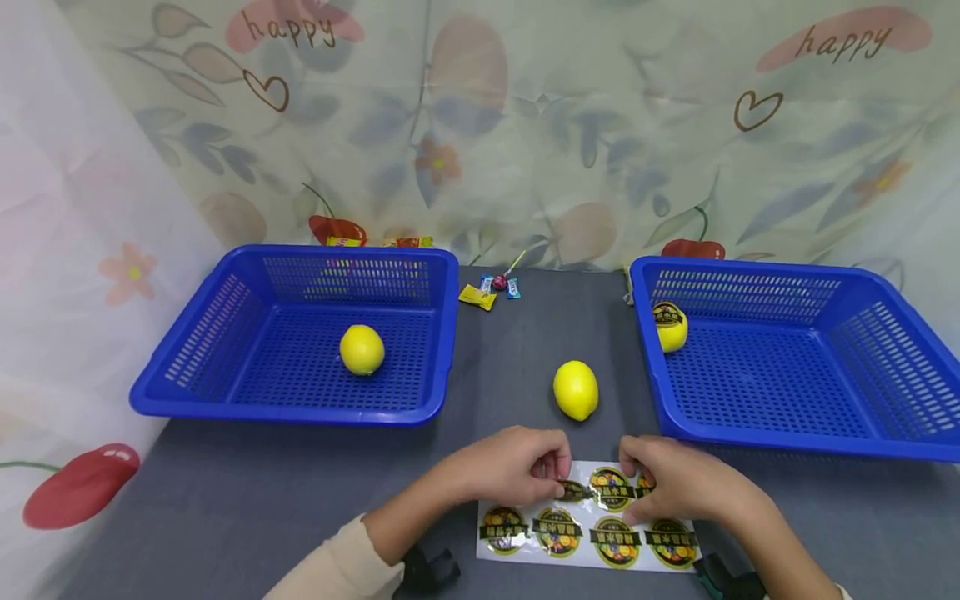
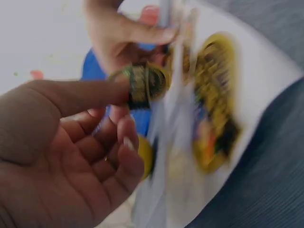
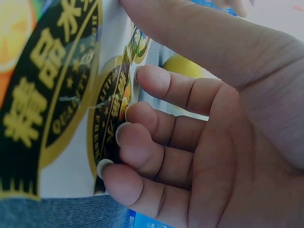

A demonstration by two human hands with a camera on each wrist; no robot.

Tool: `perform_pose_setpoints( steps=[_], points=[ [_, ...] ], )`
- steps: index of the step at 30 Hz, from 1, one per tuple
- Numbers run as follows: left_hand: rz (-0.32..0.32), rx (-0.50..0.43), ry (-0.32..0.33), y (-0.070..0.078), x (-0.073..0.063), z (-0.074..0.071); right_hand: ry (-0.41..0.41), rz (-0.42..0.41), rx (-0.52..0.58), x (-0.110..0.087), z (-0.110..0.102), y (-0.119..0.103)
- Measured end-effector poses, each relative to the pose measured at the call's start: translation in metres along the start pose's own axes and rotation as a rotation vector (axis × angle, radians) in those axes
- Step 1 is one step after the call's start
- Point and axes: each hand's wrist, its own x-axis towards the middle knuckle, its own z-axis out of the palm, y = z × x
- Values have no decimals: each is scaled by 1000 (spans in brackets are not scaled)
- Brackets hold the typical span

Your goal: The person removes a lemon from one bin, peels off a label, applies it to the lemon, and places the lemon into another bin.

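Observation:
A white sheet (image 1: 587,550) of round black-and-gold fruit stickers lies on the grey table. My left hand (image 1: 517,467) pinches a sticker (image 2: 147,85) between thumb and forefinger, over the sheet's far edge. The right hand (image 1: 686,479) rests on the right part of the sheet, thumb and fingertips (image 3: 135,147) pressing against it. Just beyond both hands sits a loose yellow lemon (image 1: 576,392). Another lemon (image 1: 362,350) lies in the left blue basket (image 1: 292,415). In the right blue basket (image 1: 795,442), a lemon (image 1: 672,333) bears a black-and-gold sticker.
Between the baskets, towards the back, lie a yellow-wrapped candy (image 1: 477,297), a lollipop (image 1: 500,282) and small blue-and-white wrapped candies (image 1: 513,288). More bright packets (image 1: 408,242) show behind the left basket. A printed curtain (image 1: 540,150) closes off the back and sides.

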Motion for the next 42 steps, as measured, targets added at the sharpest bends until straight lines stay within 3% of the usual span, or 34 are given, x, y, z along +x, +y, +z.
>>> perform_pose_setpoints(
  steps=[4, 10, 12, 15, 18, 21, 25, 32, 36, 42],
  points=[
    [7, -221, 41, -6, 0, -12, -18, 9, 4, 0, 1, 1],
    [-35, -439, 230, -12, 4, -20, -17, -17, 1, -1, 1, -2],
    [-52, -516, 290, -13, 7, -21, 37, -59, 4, 0, 3, -5],
    [-74, -600, 367, -14, 13, -22, 187, -96, 16, 4, 6, -10],
    [-100, -638, 420, -13, 21, -23, 346, -51, 40, 11, 9, -17],
    [-118, -646, 458, -12, 29, -26, 427, 8, 103, 20, 9, -21],
    [-117, -638, 500, -12, 41, -28, 434, 9, 226, 34, 7, -20],
    [-138, -635, 550, -17, 57, -27, 370, -22, 416, 60, 3, -15],
    [-131, -647, 559, -18, 59, -26, 375, -32, 420, 66, 2, -15],
    [-146, -593, 592, -18, 63, -29, 423, -61, 363, 74, 1, -17]
  ],
)
